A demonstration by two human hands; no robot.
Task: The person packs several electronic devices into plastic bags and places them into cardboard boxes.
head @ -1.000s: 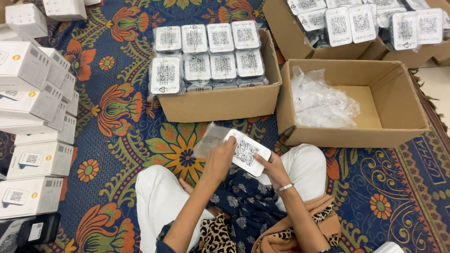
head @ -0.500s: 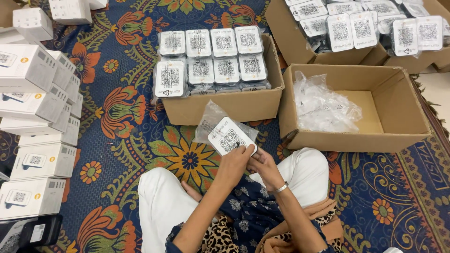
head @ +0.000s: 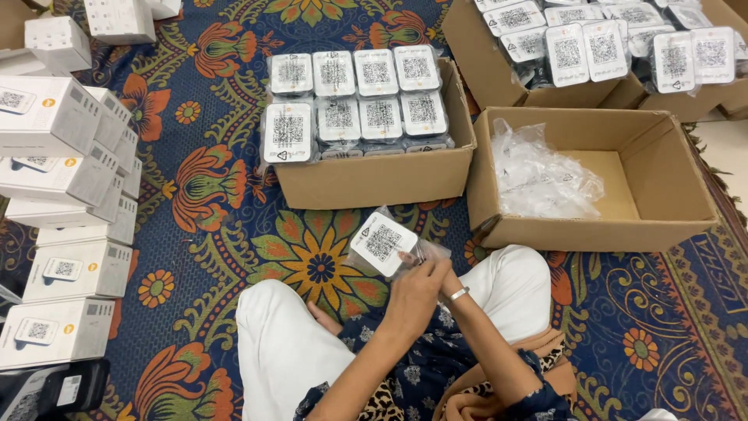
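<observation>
Above my lap I hold a small white square packet (head: 383,243) with a black-and-white code label, wrapped in a clear plastic bag. My left hand (head: 413,300) grips the bag at its lower right corner. My right hand (head: 442,274), a bracelet on its wrist, is pressed close behind the left and pinches the bag's loose end. The packet is tilted, label facing up, just in front of the middle cardboard box (head: 366,181).
The middle box holds several bagged white packets (head: 354,97) standing in rows. A box on the right (head: 592,231) holds crumpled clear bags (head: 545,168). More packets fill boxes at back right (head: 608,51). White cartons (head: 62,195) are stacked at left on the patterned carpet (head: 202,195).
The packet has swung from my right knee to the left and lifted slightly. My two hands have come together at its lower right corner.
</observation>
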